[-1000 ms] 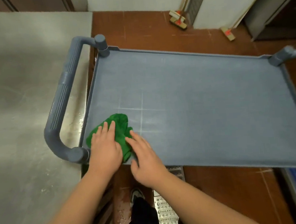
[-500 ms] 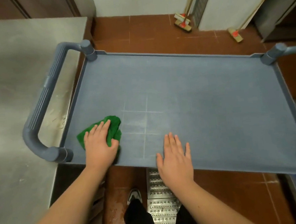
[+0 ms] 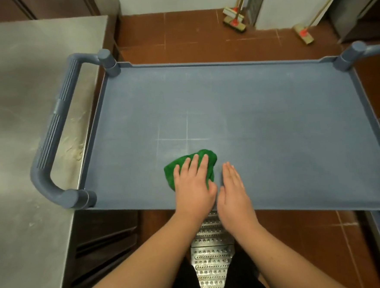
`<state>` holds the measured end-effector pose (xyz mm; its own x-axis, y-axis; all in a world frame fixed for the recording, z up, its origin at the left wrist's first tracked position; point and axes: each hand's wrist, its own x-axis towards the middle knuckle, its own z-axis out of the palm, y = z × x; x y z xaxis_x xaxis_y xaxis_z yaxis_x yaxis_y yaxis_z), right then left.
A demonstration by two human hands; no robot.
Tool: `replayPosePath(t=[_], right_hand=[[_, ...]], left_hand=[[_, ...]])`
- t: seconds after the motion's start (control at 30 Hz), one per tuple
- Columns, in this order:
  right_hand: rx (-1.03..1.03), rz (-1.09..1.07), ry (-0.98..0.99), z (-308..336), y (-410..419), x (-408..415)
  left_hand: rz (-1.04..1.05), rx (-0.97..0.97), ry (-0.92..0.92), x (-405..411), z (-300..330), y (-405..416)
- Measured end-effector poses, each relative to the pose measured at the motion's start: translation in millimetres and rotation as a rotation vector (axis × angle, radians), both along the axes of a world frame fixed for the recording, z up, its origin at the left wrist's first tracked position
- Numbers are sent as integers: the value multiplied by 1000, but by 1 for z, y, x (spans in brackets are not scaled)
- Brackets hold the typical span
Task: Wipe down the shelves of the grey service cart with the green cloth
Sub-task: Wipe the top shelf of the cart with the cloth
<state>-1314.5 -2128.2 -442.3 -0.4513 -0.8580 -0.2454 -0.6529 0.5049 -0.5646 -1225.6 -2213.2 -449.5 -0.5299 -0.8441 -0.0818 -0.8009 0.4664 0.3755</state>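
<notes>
Here the left hand (image 3: 193, 185) presses its straight, slightly spread fingers (image 3: 195, 163) flat on the crumpled green cloth (image 3: 187, 166), which lies under them on the grey plastic service cart's top shelf (image 3: 273, 124). Just beside, the right hand (image 3: 232, 190) rests flat on the shelf, fingers together.

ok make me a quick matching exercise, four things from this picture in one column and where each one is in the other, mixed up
Things
1. green cloth
2. right hand
3. brooms
4. steel counter

Places
A. leaning at the far wall
B. left of the cart
C. under the left hand
D. flat on the shelf, beside the cloth

Pairs: 1-C, 2-D, 3-A, 4-B
</notes>
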Motion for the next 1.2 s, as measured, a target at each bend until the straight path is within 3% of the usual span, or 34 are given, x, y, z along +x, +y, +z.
replayPosePath(t=[0.2, 0.4, 0.53, 0.7, 1.07, 1.2], right_hand=[[-17, -165, 187, -2, 55, -79], [47, -56, 266, -17, 61, -81], [-59, -98, 67, -12, 64, -89], [-394, -285, -284, 4, 89, -117], [-307, -346, -257, 5, 181, -218], [-379, -249, -261, -3, 187, -218]], left_hand=[[23, -26, -28, -4, -5, 4], [1, -23, -10, -40, -4, 19], [-48, -20, 9, -85, -4, 37], [-68, -23, -17, -139, -2, 70], [-30, -24, -59, -238, 7, 132], [-58, -15, -36, -260, 8, 150]])
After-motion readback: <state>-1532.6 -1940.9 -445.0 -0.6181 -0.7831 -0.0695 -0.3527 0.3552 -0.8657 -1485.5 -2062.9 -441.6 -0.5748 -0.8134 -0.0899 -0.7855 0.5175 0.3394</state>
